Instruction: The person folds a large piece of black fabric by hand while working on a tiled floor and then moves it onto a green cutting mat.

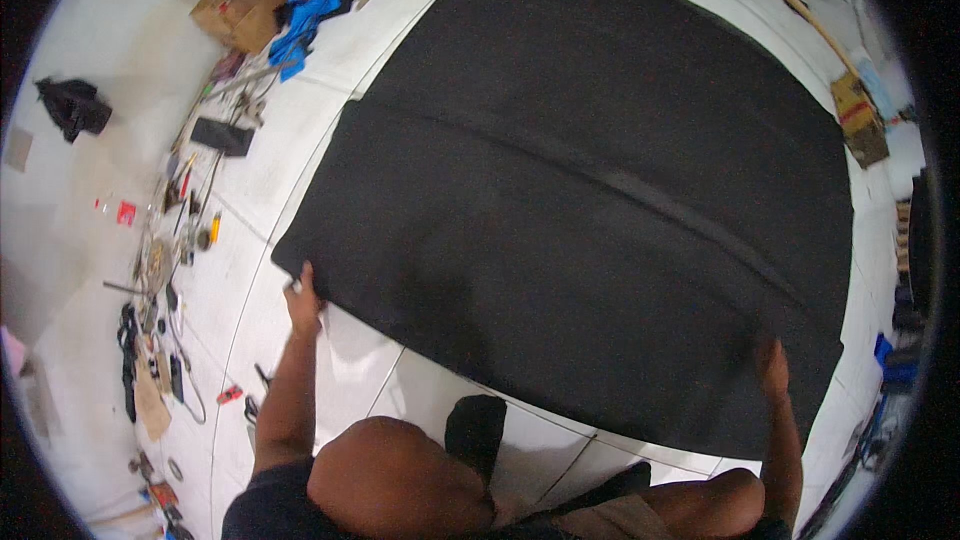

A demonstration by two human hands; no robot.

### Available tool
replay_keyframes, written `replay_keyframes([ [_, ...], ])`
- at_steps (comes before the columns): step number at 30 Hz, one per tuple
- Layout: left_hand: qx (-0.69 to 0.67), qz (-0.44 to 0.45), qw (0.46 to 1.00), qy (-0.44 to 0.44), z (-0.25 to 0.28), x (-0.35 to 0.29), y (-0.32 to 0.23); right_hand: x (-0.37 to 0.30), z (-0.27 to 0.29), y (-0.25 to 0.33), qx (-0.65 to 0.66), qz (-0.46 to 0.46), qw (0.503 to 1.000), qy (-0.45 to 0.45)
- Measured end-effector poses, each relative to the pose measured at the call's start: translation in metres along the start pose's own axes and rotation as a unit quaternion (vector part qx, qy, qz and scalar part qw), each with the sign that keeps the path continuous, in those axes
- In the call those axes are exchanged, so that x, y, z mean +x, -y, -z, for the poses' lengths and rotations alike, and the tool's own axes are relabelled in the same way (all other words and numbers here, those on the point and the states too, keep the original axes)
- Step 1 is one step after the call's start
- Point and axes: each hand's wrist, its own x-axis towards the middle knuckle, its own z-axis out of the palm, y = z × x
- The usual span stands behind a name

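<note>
A large black sheet [560, 240], apparently fabric, is spread over the white tiled floor in front of me. A long raised fold [630, 190] runs across it from the upper left toward the right. At the sheet's near left corner, my left hand [303, 302] is closed on the edge, thumb on top and the other fingers partly hidden. My right hand [773, 368] reaches over the near right part and touches the sheet or hovers just above it. Its fingers are dark and blurred, so their pose is unclear.
Along the left wall lie many small tools and scraps, with a red cutter [230, 394] nearest me. A cardboard box [245, 15] and blue cloth [305, 30] are at the far left. Another small box [858, 120] stands beyond the sheet's right edge. My knees are close to its near edge.
</note>
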Motion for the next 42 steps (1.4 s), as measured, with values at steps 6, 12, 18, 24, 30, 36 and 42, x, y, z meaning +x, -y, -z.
replay_keyframes([
  [6, -0.018, 0.112, 0.957, 0.268, -0.037, -0.137, 0.022, -0.144, -0.126, -0.195, 0.01, -0.129, 0.979, -0.156],
  [12, -0.162, 0.141, 0.953, 0.215, -0.043, -0.156, 0.039, -0.18, -0.168, -0.157, 0.724, -0.307, 0.583, -0.203],
  [18, -0.084, 0.062, 0.976, 0.191, -0.041, -0.097, 0.032, -0.146, -0.142, -0.203, 0.766, -0.367, 0.453, -0.272],
  [24, 0.02, -0.07, 0.986, 0.147, -0.021, -0.025, 0.023, -0.176, -0.148, -0.225, 0.729, -0.357, 0.53, -0.244],
  [30, -0.071, -0.01, 0.992, 0.108, 0.039, -0.061, -0.009, -0.26, -0.09, -0.225, 0.731, -0.301, 0.532, -0.303],
  [36, -0.057, -0.129, 0.961, 0.237, 0.041, -0.019, -0.135, -0.242, 0.063, -0.203, 0.62, -0.244, 0.658, -0.35],
  [42, -0.141, -0.201, 0.945, 0.215, -0.153, -0.062, -0.261, -0.054, 0.145, -0.157, 0.554, -0.121, 0.741, -0.359],
])
